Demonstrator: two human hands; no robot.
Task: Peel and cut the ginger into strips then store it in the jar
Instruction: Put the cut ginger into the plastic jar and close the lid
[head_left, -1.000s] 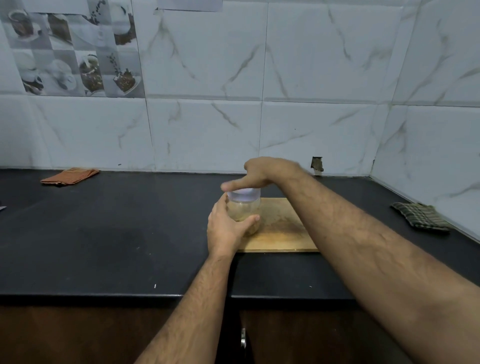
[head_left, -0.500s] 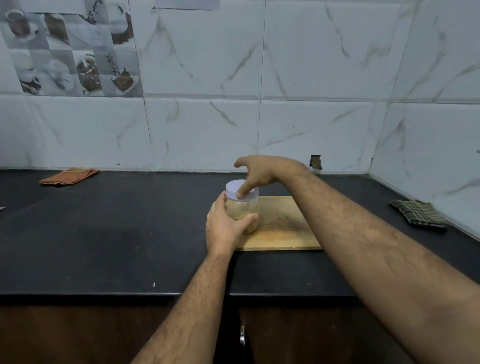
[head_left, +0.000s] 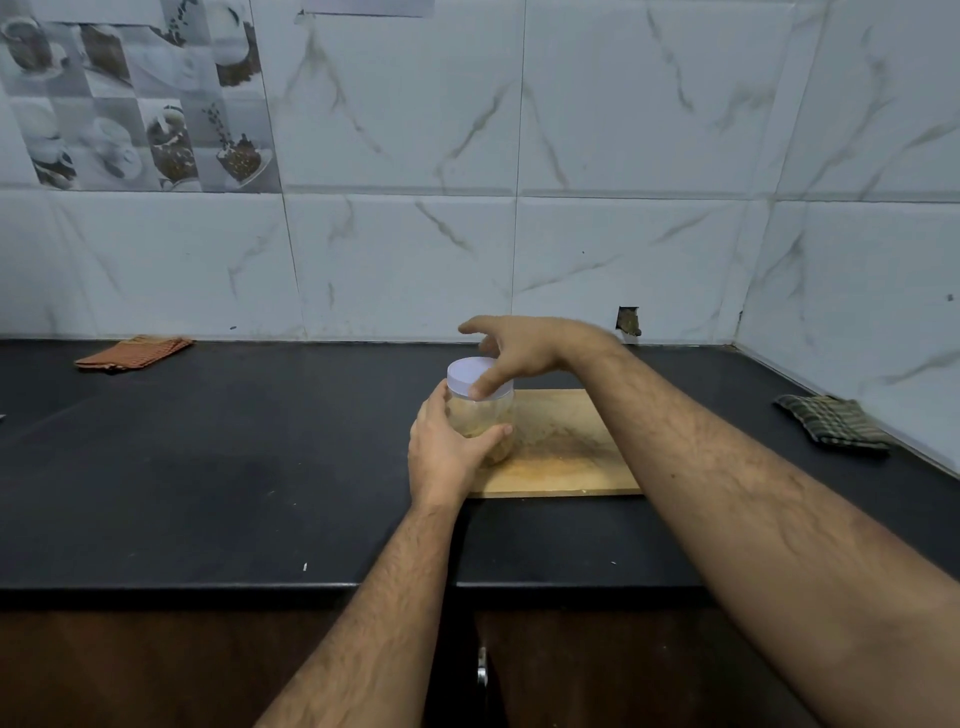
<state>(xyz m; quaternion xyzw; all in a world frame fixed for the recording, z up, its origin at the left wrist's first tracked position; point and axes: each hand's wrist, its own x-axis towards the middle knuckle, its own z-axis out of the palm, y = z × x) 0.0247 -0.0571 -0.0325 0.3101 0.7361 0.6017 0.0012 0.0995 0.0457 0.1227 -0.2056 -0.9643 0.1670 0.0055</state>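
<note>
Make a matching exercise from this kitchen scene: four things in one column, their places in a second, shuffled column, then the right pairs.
Things
1. orange cloth
2. checked green cloth
3. jar
4. lid

Places
A. gripped round its side by the left hand
B. counter, far left by the wall
C. on top of the jar, under the right hand
D. counter, far right by the side wall

Pairs: 1-B, 2-D, 3-A, 4-C
</note>
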